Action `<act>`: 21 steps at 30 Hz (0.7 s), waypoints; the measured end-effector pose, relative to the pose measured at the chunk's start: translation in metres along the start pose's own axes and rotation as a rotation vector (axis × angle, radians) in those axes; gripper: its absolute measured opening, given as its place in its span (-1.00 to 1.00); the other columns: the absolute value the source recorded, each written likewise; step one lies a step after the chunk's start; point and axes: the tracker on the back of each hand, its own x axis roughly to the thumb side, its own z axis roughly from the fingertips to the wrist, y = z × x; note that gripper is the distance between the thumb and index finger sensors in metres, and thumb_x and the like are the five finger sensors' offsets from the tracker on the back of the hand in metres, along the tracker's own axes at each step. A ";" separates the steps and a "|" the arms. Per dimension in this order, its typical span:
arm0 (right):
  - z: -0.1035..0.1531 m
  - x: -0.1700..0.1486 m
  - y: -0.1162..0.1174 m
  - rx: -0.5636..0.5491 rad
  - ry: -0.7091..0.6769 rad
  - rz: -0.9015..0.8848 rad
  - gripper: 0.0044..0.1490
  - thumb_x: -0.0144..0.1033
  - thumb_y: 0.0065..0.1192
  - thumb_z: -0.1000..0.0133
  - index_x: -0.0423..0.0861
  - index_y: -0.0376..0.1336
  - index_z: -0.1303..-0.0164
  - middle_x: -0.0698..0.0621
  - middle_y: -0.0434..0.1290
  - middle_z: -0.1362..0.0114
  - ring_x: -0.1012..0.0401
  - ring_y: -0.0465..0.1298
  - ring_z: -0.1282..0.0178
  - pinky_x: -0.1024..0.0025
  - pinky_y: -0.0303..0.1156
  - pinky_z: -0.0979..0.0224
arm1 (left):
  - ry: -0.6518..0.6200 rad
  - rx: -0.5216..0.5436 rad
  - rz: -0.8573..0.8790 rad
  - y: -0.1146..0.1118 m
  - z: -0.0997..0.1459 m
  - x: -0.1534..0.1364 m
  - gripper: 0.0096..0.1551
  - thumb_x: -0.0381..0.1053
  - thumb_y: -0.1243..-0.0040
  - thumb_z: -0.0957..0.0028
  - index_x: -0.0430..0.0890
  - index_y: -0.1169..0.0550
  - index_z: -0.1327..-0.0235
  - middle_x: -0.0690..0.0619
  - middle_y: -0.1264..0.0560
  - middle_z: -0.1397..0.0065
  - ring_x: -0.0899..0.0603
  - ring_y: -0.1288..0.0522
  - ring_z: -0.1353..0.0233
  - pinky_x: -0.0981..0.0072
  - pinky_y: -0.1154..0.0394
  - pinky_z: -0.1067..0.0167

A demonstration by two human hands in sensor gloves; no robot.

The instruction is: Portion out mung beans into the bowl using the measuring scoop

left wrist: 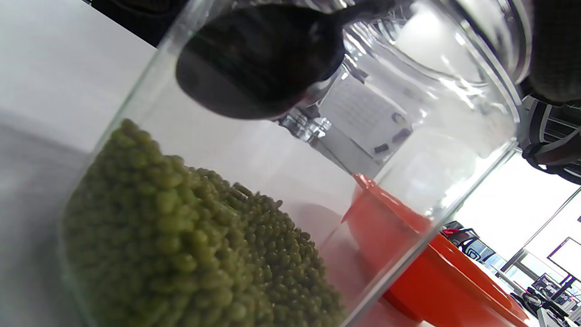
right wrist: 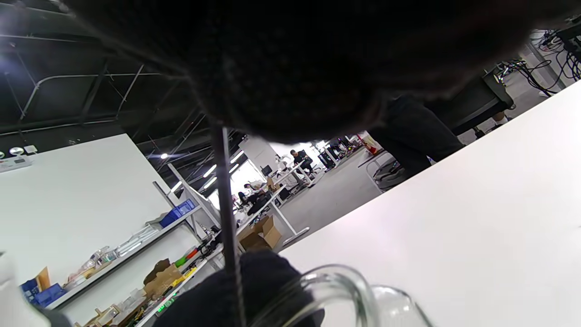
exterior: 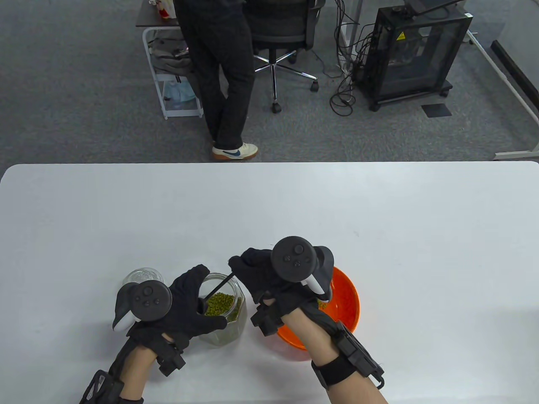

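Table view first: behind our white table [exterior: 379,202] a person in dark trousers [exterior: 219,71] stands by an office chair [exterior: 280,33], with a black cabinet [exterior: 414,50] to the right carrying a yellow warning sticker we cannot read. A clear glass lid [exterior: 143,275] lies just beside the glass jar [exterior: 225,309] of mung beans [exterior: 220,304]. Our left hand [exterior: 185,303] curls round the jar, tilting it. Our right hand [exterior: 257,273] pinches the black measuring scoop [exterior: 212,291] handle, its cup inside the jar above the beans. The orange bowl [exterior: 345,303] sits under the right wrist, half hidden.
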 end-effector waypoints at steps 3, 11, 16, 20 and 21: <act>-0.001 0.003 0.003 -0.006 -0.019 0.076 -0.47 0.07 0.38 -0.06 -0.19 0.61 0.32 -0.05 0.74 0.42 0.13 0.65 0.56 0.22 0.60 0.35 | 0.000 0.000 0.000 0.000 0.000 0.000 0.59 0.72 -0.34 0.14 -0.34 0.07 -0.57 -0.42 -0.02 -0.66 -0.61 -0.18 -0.59 -0.58 -0.15 -0.44; 0.000 0.007 0.009 -0.025 -0.045 0.221 -0.47 0.07 0.42 -0.04 -0.19 0.62 0.33 -0.05 0.74 0.43 0.13 0.65 0.56 0.22 0.60 0.35 | -0.001 -0.002 0.000 0.000 0.000 0.000 0.58 0.71 -0.34 0.13 -0.34 0.07 -0.57 -0.42 -0.02 -0.66 -0.61 -0.18 -0.59 -0.58 -0.15 -0.44; -0.003 0.005 0.020 0.090 -0.049 0.161 -0.47 0.08 0.41 -0.04 -0.18 0.62 0.30 -0.05 0.74 0.40 0.13 0.66 0.54 0.22 0.60 0.33 | 0.000 -0.001 0.002 0.000 0.000 0.000 0.58 0.71 -0.34 0.13 -0.34 0.08 -0.58 -0.42 -0.02 -0.66 -0.61 -0.18 -0.59 -0.58 -0.15 -0.44; -0.005 -0.003 0.029 0.231 -0.023 0.009 -0.46 0.05 0.36 -0.08 -0.21 0.59 0.22 -0.08 0.73 0.35 0.12 0.65 0.49 0.21 0.59 0.29 | -0.001 0.000 0.002 0.000 0.000 0.000 0.58 0.71 -0.34 0.13 -0.34 0.08 -0.57 -0.42 -0.02 -0.66 -0.61 -0.18 -0.59 -0.58 -0.15 -0.44; -0.005 -0.006 0.030 0.234 -0.014 -0.020 -0.45 0.05 0.35 -0.08 -0.21 0.59 0.21 -0.08 0.73 0.34 0.12 0.65 0.49 0.21 0.60 0.29 | -0.001 -0.001 0.001 0.000 0.000 0.000 0.58 0.71 -0.34 0.14 -0.34 0.07 -0.57 -0.42 -0.02 -0.66 -0.61 -0.18 -0.59 -0.58 -0.15 -0.44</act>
